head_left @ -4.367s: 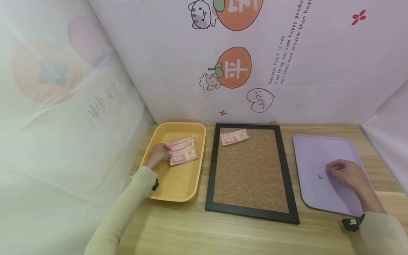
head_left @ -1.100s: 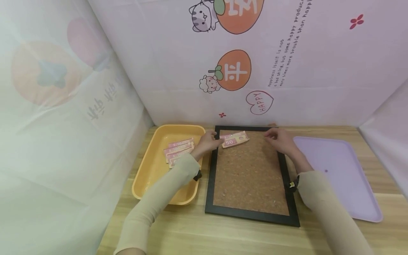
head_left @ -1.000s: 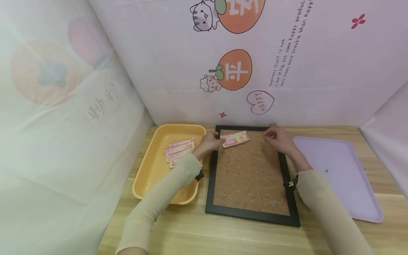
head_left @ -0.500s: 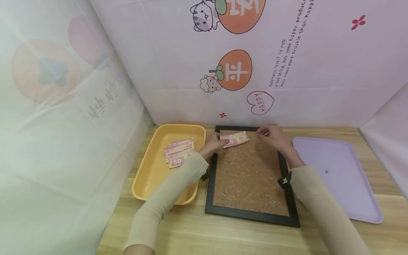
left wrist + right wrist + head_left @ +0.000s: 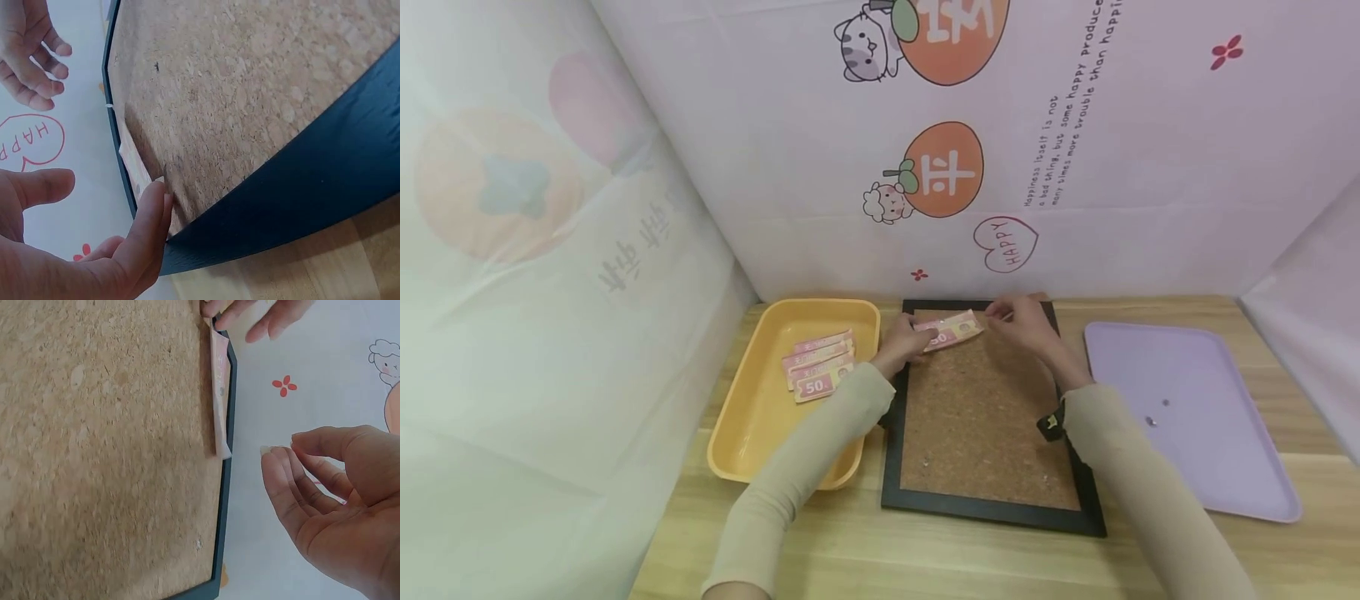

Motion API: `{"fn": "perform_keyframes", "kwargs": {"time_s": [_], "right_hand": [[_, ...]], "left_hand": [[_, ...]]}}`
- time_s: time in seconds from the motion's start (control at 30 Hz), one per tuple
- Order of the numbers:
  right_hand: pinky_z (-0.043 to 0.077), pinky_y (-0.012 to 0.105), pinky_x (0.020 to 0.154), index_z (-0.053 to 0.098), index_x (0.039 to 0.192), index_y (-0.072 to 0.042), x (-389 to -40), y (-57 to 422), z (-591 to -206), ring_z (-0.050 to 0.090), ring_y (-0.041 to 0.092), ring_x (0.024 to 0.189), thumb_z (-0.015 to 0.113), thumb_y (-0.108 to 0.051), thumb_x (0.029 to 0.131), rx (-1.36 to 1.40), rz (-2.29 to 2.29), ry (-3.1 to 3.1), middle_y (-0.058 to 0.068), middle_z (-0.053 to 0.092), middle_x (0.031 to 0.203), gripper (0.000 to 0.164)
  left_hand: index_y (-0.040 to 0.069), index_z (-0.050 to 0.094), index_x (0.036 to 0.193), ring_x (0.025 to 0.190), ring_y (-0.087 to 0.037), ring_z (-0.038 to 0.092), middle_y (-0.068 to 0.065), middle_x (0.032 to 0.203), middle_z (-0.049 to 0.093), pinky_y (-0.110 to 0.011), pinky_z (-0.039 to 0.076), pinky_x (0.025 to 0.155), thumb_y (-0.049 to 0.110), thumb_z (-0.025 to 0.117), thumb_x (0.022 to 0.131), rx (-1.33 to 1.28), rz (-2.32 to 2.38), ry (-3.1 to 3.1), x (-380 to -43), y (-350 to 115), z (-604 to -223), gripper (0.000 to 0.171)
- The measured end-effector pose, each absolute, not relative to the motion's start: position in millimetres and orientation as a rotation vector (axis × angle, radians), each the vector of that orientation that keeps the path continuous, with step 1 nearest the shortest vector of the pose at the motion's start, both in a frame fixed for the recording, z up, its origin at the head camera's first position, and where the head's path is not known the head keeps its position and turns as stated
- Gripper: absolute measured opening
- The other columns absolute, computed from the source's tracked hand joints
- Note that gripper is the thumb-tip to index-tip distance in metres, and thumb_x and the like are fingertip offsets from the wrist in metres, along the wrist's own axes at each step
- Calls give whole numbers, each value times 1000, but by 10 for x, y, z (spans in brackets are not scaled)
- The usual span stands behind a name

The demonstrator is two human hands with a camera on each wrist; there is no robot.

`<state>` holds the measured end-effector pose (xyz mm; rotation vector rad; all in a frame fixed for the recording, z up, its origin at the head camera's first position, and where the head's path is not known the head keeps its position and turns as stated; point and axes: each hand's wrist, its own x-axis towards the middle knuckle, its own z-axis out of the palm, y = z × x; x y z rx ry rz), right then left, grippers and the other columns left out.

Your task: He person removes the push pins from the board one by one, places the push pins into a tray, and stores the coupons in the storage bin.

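Note:
A pink and yellow coupon marked 50 lies at the top left of a black-framed corkboard. In the right wrist view the coupon stands slightly proud of the cork. My left hand presses the coupon's left end with one straight digit. The other fingers of the left hand are spread. Just right of the coupon's right end, my right hand brings thumb and fingertips together in a pinch. Whatever tiny thing sits between those fingertips is too small to make out.
Several similar coupons overlap in a yellow tray at left. A purple tray at right bears tiny items. Small tacks sit near the board's lower corners. A printed cloth wall stands behind.
Both hands have left the trays for the board's top. The left hand has moved right onto the coupon's end. The right hand has moved left from the purple tray towards the coupon's right end.

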<state>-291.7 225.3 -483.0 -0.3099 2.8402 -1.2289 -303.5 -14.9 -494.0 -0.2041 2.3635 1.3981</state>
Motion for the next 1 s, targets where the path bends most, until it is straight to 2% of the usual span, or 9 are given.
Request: {"fn": "perform_keyframes", "kwargs": {"time_s": [0.27,0.4,0.5,0.57,0.7,0.83,0.93,1.0], "right_hand": [[51,55,99,69,121,-2,-3018,2118,-4898,66,38,114,60,-17,102,-233,-1167,2851,21,70,120,26],[54,47,94,67,124,3,-3096,2043,-4924,64,37,113,58,-14,102,-248,-1234,2786,24,68,121,29],[54,43,91,65,125,3,-3148,1995,-4937,63,36,111,58,-14,102,-238,-1260,2744,25,67,122,30],[54,42,92,65,125,3,-3179,1973,-4943,63,35,112,57,-15,102,-227,-1268,2718,24,67,122,29],[55,43,94,62,129,3,-3260,1943,-4981,64,34,112,57,-14,103,-196,-1274,2663,24,65,125,31],[55,43,95,61,131,1,-3347,1884,-5054,63,33,111,57,-14,103,-127,-1267,2636,22,63,127,32],[53,44,96,61,130,0,-3368,1831,-5104,60,33,112,58,-14,103,-94,-1255,2634,22,62,127,31],[52,44,96,62,130,0,-3365,1803,-5129,60,33,111,59,-13,102,-87,-1258,2628,22,63,125,31]], "left_hand": [[-2,39,154,108,-35,72,-25,150,52,-45,63,90,23,69,98,-111,1506,2386,-3022,-120,-5009,69],[-1,43,152,89,-26,72,-24,148,55,-43,64,86,21,70,97,-126,1491,2444,-3025,-111,-5031,65],[0,46,151,73,-16,65,-22,144,59,-41,64,82,21,71,96,-133,1446,2493,-3032,-105,-5040,64],[1,46,151,70,-13,61,-20,140,61,-37,63,77,20,71,96,-131,1415,2521,-3038,-100,-5041,63],[2,48,149,85,-18,62,-19,136,63,-28,54,67,17,73,93,-115,1375,2577,-3057,-83,-5045,64],[-2,51,147,108,-27,60,-23,139,63,-33,56,86,9,75,86,-57,1375,2628,-3083,-89,-5072,66],[-4,52,145,114,-30,60,-24,137,64,-42,54,104,4,74,81,-36,1367,2661,-3096,-105,-5098,68],[-4,54,144,114,-29,61,-23,135,65,-43,53,105,4,73,80,-52,1341,2682,-3106,-109,-5113,67]]}}
